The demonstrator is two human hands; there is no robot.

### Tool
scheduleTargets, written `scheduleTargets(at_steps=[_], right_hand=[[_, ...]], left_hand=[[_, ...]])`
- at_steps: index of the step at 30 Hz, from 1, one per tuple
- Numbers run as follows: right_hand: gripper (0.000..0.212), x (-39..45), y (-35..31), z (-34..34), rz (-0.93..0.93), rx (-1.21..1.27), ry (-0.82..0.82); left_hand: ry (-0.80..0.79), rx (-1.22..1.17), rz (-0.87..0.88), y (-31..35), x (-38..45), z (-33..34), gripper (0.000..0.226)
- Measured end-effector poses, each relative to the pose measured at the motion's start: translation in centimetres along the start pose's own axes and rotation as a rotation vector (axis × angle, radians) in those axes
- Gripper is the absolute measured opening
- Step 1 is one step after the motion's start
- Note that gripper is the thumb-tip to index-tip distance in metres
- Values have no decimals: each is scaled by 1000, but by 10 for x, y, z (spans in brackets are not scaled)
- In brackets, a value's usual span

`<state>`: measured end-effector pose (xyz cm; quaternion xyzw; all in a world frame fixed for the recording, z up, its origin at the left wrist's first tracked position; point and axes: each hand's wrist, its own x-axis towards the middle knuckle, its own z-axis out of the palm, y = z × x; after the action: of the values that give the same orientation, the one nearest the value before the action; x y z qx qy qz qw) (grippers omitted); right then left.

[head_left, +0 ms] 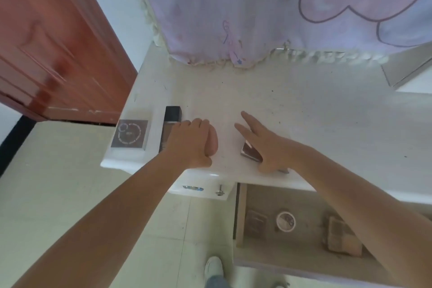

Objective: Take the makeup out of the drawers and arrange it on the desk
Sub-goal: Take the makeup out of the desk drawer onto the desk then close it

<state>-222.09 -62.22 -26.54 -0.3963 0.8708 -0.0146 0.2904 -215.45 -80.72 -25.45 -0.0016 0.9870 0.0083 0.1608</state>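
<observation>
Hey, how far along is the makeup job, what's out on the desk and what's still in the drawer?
Partway. A square palette and a dark bottle already lie on the desk. In hand: the left hand holds a pink sponge; the right hand rests flat on a dark compact. Left: the open drawer still holds a round white jar and some boxes.

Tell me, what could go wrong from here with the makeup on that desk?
The square box sits at the desk's left end, near the edge; a nudge from the left hand might tip it off. The drawer stands open by the person's shoe, so a step could bump it.
</observation>
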Motion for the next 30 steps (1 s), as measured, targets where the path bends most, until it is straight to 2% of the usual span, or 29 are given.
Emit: scheduleTargets(at_steps=[4,7,11,16,17,19,21,22,24,25,26,27,28,30], right_hand=[[79,-6,3,9,126,-158,29],[64,-13,5,20,201,-149,41],[61,-2,2,20,47,-279,113],[66,9,2,16,-11,-293,31],[67,10,1,14,-22,-289,39],[69,7,0,15,-8,-262,66],[67,-8,-1,21,-16,-237,255],[58,-18,-1,31,-40,-223,399],[32,-47,2,62,-67,-84,690],[24,-63,6,83,-54,-8,754],[17,-77,12,105,-43,21,745],[11,-88,16,122,1,23,683],[13,-93,22,140,67,42,558],[40,-95,33,169,250,98,180]], left_hand=[[-74,84,67,-13,12,5,79],[-82,82,89,-18,15,8,82],[-117,110,115,-22,14,9,86],[-143,80,82,-18,2,6,87],[-102,62,84,-15,-4,7,85],[174,2,138,-6,-19,22,74],[482,-142,245,11,-37,47,48],[525,-245,293,25,-48,61,38],[391,-365,397,57,-64,87,28],[257,-361,425,75,-67,98,28],[53,-329,395,93,-67,104,31],[-124,-282,335,109,-65,114,35],[-236,-231,259,121,-60,124,38],[-388,-163,119,148,-52,136,42]])
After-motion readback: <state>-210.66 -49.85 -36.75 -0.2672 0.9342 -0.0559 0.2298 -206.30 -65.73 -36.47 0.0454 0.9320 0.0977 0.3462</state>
